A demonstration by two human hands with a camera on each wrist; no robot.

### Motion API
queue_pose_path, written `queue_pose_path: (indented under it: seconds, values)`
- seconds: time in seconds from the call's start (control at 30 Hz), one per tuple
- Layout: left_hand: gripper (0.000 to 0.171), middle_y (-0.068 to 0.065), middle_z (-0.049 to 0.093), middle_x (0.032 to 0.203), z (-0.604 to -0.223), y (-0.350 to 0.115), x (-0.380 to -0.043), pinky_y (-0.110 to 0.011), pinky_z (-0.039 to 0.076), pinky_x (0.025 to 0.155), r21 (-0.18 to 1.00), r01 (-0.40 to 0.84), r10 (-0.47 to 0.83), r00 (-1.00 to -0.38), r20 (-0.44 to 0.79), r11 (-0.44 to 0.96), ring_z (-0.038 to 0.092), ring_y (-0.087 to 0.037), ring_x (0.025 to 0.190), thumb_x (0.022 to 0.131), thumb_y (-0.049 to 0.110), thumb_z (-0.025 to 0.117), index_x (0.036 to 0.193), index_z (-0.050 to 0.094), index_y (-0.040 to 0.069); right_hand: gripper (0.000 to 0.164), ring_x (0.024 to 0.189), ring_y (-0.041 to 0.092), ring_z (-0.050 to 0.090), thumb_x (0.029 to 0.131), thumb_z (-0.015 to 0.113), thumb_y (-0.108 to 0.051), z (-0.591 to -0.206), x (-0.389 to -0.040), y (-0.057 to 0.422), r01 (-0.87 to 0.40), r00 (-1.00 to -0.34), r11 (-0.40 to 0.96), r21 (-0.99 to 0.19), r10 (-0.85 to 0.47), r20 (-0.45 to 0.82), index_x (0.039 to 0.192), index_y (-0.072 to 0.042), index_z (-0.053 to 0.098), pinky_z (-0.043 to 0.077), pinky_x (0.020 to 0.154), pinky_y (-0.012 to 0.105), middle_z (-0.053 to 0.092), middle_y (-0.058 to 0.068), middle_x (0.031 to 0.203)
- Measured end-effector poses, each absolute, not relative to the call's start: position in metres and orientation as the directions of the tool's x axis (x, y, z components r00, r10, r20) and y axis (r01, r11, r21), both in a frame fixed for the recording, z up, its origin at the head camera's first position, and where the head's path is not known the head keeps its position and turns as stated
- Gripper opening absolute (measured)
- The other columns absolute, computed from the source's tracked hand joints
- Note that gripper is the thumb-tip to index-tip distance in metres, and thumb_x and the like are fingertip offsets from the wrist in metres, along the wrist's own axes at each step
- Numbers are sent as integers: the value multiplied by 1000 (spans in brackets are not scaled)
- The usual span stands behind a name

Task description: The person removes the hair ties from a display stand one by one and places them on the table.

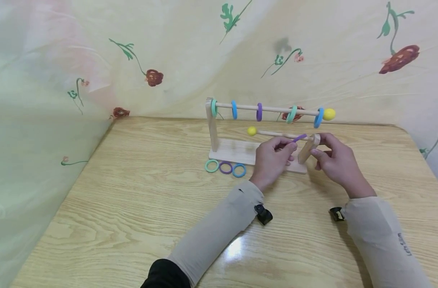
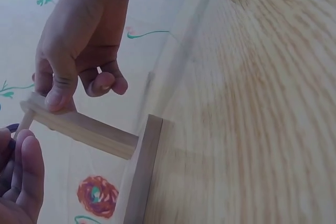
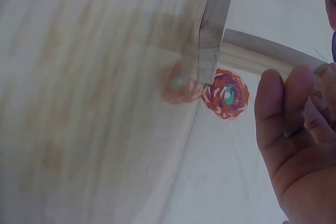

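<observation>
In the head view, a wooden stand (image 1: 233, 146) carries a long upper rod (image 1: 246, 107) on its tall left post, with green, blue and purple rings along it. A lower rod (image 1: 276, 133), tipped by a yellow ball (image 1: 252, 131), runs left from the short right post (image 1: 307, 151). My left hand (image 1: 273, 160) pinches a purple ring (image 1: 300, 138) near the post end of this lower rod; whether it encircles the rod I cannot tell. The top of the short post is held between thumb and fingers of my right hand (image 1: 336, 162), also visible in the right wrist view.
Three loose rings lie on the wooden table (image 1: 132, 200) before the stand: a green ring (image 1: 211, 166), a purple ring (image 1: 226, 167) and a blue ring (image 1: 239, 170). A flowered cloth (image 1: 183, 60) hangs behind the table. Another yellow ball (image 1: 329, 114) caps the upper rod.
</observation>
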State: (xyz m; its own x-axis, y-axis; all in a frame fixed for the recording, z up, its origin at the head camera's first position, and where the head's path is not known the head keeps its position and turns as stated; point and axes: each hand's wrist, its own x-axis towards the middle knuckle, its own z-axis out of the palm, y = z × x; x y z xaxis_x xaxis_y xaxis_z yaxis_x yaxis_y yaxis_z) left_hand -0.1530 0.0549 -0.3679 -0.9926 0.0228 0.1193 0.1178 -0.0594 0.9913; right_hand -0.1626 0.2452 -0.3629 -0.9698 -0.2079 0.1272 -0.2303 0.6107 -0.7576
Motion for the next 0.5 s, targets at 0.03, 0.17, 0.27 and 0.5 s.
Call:
queue_pose_path:
  seconds: [0.03, 0.17, 0.27, 0.5]
  values:
    - [10, -5, 72, 86, -368, 54, -153, -26, 59, 59, 990, 122, 20, -992, 124, -64, 66, -7, 64, 97, 9, 69, 102, 74, 1, 35, 58, 16, 60, 105, 54, -8, -363, -162, 244, -233, -969, 614, -754, -208, 130, 138, 0, 48, 45, 48, 25, 56, 27, 126]
    - [10, 0, 72, 84, -366, 47, -151, -26, 59, 59, 989, 137, 0, -990, 138, -59, 67, -10, 64, 98, 10, 69, 101, 74, 2, 34, 58, 17, 60, 105, 54, -10, -363, -162, 241, -235, -969, 625, -744, -208, 132, 137, -1, 48, 45, 47, 25, 56, 26, 127]
    - [11, 2, 71, 85, -366, 42, -149, -27, 59, 60, 987, 153, -23, -988, 152, -47, 66, -10, 63, 98, 11, 69, 102, 74, 2, 33, 58, 17, 60, 105, 54, -10, -363, -163, 241, -231, -971, 633, -739, -204, 128, 137, -1, 48, 45, 47, 26, 56, 26, 127]
    - [13, 6, 70, 85, -367, 29, -150, -26, 58, 58, 985, 169, -77, -983, 167, -22, 64, -10, 59, 98, 13, 69, 104, 74, 2, 33, 59, 17, 61, 106, 53, -11, -363, -163, 242, -241, -968, 646, -724, -211, 133, 137, -1, 48, 44, 47, 26, 55, 27, 129]
